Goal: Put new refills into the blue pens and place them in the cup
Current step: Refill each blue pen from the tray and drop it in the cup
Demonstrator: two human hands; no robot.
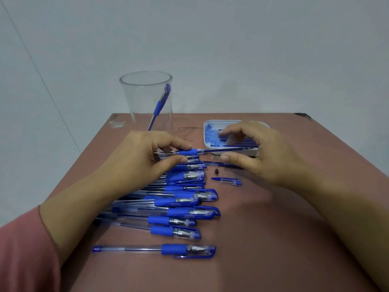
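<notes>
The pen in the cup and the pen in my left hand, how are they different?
The pen in the cup stands tilted against the wall; the pen in the left hand lies about level. The cup pen is capped; the held one is uncapped, a refill sticking out its front. Both have blue grips.

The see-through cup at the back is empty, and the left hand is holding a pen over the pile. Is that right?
Not quite. The cup is not empty: the head view shows one blue pen leaning inside it. The rest is right: the left hand holds an uncapped pen over the pile.
</notes>
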